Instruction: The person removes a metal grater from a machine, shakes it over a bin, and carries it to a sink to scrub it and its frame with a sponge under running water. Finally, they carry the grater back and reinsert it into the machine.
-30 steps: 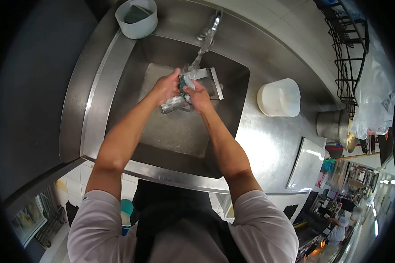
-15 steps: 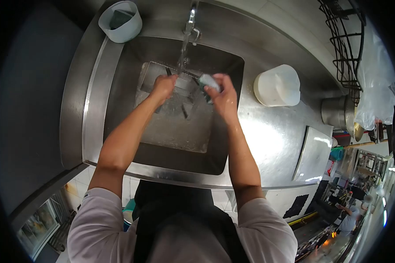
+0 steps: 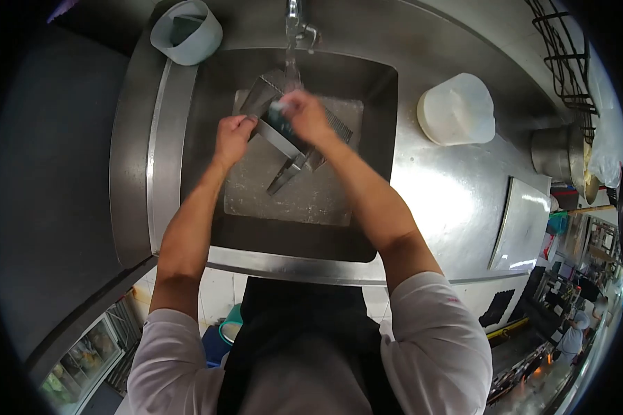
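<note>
My left hand (image 3: 234, 140) is closed on the edge of a metal piece (image 3: 280, 141) with bent flaps and ridged or perforated panels, held tilted over the sink (image 3: 294, 236). A green-and-white scouring sponge (image 3: 277, 119) is pinched in my right hand (image 3: 309, 117), pressed against the inside of that piece and blurred by motion. Water (image 3: 291, 69) runs from the tap (image 3: 294, 10) just behind my right hand and falls onto the metal. Shallow water with some foam covers the sink floor.
On the right counter stands a white plastic container (image 3: 457, 111), with a flat metal sheet (image 3: 520, 223) and a metal pot (image 3: 555, 153) beyond it. A white tub (image 3: 211, 43) holding a dark pad sits at the back left. A wire rack (image 3: 567, 66) hangs upper right; a person (image 3: 572, 340) is far off.
The metal piece has been turned and lifted into a tilt. My right hand has moved left with the sponge, onto the piece; my left hand has shifted slightly left along its edge.
</note>
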The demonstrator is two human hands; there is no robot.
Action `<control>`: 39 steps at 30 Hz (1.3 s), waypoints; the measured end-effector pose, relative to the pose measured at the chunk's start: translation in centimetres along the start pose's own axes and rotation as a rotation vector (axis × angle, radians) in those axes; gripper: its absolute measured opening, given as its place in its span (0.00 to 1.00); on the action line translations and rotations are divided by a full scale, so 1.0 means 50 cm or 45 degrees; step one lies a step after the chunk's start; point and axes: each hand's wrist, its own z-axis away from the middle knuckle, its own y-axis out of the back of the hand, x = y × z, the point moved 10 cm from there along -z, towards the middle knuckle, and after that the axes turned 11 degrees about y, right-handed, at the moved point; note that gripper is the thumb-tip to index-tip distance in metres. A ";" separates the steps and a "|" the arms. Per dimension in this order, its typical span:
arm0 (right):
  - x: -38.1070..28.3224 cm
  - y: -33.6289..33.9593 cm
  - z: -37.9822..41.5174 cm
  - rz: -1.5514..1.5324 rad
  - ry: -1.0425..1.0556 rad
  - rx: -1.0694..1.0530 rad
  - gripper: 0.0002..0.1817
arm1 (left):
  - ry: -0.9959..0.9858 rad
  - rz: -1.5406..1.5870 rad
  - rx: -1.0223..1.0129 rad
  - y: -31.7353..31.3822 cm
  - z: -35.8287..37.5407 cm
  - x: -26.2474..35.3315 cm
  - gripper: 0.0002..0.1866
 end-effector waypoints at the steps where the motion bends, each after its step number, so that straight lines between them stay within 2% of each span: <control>1: 0.019 0.015 -0.030 -0.400 -0.002 0.109 0.09 | -0.034 0.006 -0.014 0.001 0.003 -0.007 0.18; 2: 0.045 0.028 -0.038 -0.283 -0.068 0.071 0.09 | -0.083 0.015 -0.026 0.003 -0.002 -0.010 0.19; 4: 0.009 0.067 -0.024 -0.055 -0.240 0.005 0.09 | -0.149 -0.001 -0.059 0.003 0.008 -0.013 0.19; 5: 0.028 0.032 -0.018 0.074 -0.207 -0.178 0.08 | -0.183 -0.020 -0.072 0.002 0.012 -0.004 0.18; 8: 0.023 -0.061 0.053 -0.240 -0.255 -0.356 0.10 | -0.187 0.002 -0.083 0.000 0.016 0.024 0.17; 11: -0.017 -0.058 0.059 0.279 0.161 -0.434 0.12 | -0.206 -0.023 -0.060 0.013 0.007 0.031 0.17; 14: 0.008 -0.037 0.053 0.707 0.136 -0.428 0.12 | -0.282 -0.228 -0.008 0.002 0.017 0.051 0.18; 17: 0.045 -0.078 0.062 0.510 0.160 -0.918 0.14 | -0.315 -0.400 0.076 -0.002 0.034 0.079 0.18; 20: 0.007 -0.093 0.088 0.326 0.154 -1.212 0.13 | -0.295 -0.468 0.109 -0.022 0.024 0.102 0.19; 23: 0.043 0.010 0.019 0.275 0.027 -0.449 0.14 | -0.150 -0.437 0.120 -0.014 -0.005 0.073 0.20; 24: 0.048 0.025 0.019 0.163 -0.076 -0.390 0.13 | -0.090 -0.420 0.110 -0.017 -0.018 0.057 0.20; 26: 0.063 0.050 0.021 -0.073 -0.285 -0.267 0.12 | -0.153 -0.434 0.100 -0.013 -0.040 0.054 0.20; 27: 0.020 0.072 0.034 0.007 -0.339 -0.263 0.12 | -0.175 -0.447 0.091 -0.015 -0.038 0.058 0.19; 30: 0.061 0.049 0.078 0.003 -0.375 -0.214 0.13 | -0.032 -0.297 0.063 -0.014 -0.056 0.052 0.19; 31: 0.046 0.044 0.082 -0.170 -0.292 -0.159 0.12 | -0.067 -0.299 0.083 -0.013 -0.064 0.056 0.19; 34: 0.058 0.100 0.110 -0.359 -0.453 0.122 0.12 | -0.023 -0.216 0.085 -0.038 -0.060 0.078 0.16; 35: 0.086 0.121 0.118 -0.485 -0.426 0.303 0.13 | 0.044 -0.159 -0.004 -0.063 -0.066 0.073 0.15; 38: 0.055 0.183 0.124 -0.171 -0.328 0.338 0.13 | 0.252 0.027 -0.301 -0.124 -0.104 0.048 0.12; 39: 0.049 0.195 0.125 -0.239 -0.309 0.379 0.13 | 0.321 0.096 -0.433 -0.147 -0.108 0.036 0.11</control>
